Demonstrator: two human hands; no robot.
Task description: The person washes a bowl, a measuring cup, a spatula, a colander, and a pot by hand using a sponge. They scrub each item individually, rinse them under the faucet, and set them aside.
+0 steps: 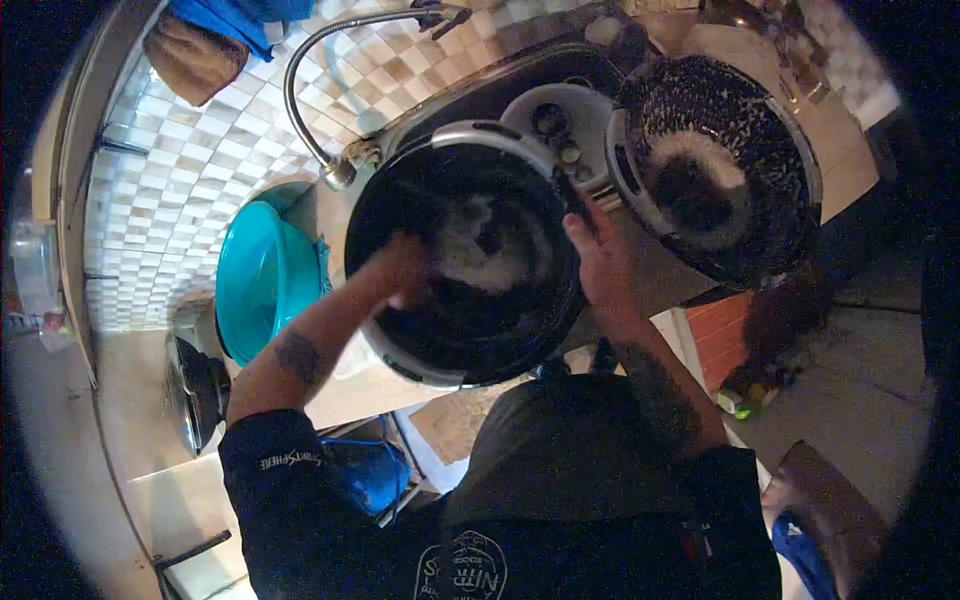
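Observation:
A large round black basin [490,335] with a grey-and-black rim is held tilted in front of my body, its inside facing me. The inner surface looks wet, with a pale whitish patch at the middle. My right hand [602,262] grips the rim on the right side, fingers over the edge. Inside the basin, toward its left wall, is my left hand [405,270]; motion blurs its fingers, and whether it holds anything cannot be made out.
A similar black basin [785,215], speckled with white foam, stands at the right. Behind is a dark sink [440,118] with a round grey item [590,112]. A flexible metal faucet [290,85] arches above. A turquoise tub [232,285] stands left, near a glossy dark lid-like object [190,385].

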